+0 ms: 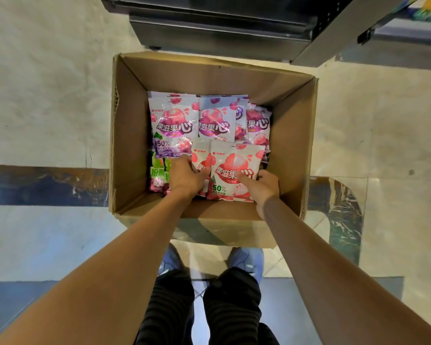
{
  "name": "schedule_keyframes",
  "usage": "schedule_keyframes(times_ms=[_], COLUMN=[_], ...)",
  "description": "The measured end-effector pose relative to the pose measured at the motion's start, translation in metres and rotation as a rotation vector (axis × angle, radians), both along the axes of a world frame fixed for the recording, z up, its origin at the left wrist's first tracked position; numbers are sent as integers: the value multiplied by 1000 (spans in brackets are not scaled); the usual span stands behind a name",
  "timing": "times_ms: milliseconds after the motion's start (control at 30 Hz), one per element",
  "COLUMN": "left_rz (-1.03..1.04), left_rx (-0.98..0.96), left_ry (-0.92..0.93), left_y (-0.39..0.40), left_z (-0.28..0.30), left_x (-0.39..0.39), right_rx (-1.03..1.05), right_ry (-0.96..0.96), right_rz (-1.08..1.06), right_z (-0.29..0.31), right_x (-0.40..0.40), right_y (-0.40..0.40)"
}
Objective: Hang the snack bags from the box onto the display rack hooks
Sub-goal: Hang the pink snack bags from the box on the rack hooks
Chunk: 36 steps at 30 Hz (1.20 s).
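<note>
Left hand (184, 176) inside open brown cardboard box (132, 135), fingers curled over edge of red-and-white snack bag (201, 168). Right hand (264, 186) grips front red-and-white lychee-print snack bag (230, 175), thumb across its face. Purple-and-pink bags (172, 123) lie beyond hands. Box sits on pale marbled floor (47, 95); dark metal rack base (222, 26) just behind.

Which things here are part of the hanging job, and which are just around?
Job: cardboard box; snack bags; red bag gripped by right hand; left hand on the neighbouring bag.
Around: dark shelf base; shoes; tiled floor.
</note>
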<state>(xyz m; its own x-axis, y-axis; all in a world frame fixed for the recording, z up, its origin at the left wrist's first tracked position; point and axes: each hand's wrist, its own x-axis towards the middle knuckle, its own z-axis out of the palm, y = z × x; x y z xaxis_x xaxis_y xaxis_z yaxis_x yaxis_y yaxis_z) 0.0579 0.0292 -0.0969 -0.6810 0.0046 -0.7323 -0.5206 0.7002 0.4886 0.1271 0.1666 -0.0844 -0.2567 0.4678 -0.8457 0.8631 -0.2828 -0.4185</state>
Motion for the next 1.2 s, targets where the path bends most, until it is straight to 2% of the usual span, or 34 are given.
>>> schedule_keyframes(times_ms=[167,367,533,767,1200], left_rz=[124,187,185,176,30], left_rx=[259,335,446,555,748], left_ry=[-56,-97,-98,-4,321], left_y=[2,-2,-6,-8,-2], left_z=[15,60,131,271,588], left_x=[1,-25,-51,-84,-129], right_rx=[-195,-295,-357,-320,-288], right_ry=[132,235,337,428,717], right_rz=[68,96,106,138,203], right_z=[13,54,120,265,578], right_x=[-6,-18,-40,-78,-122], right_y=[9,24,35,45,67])
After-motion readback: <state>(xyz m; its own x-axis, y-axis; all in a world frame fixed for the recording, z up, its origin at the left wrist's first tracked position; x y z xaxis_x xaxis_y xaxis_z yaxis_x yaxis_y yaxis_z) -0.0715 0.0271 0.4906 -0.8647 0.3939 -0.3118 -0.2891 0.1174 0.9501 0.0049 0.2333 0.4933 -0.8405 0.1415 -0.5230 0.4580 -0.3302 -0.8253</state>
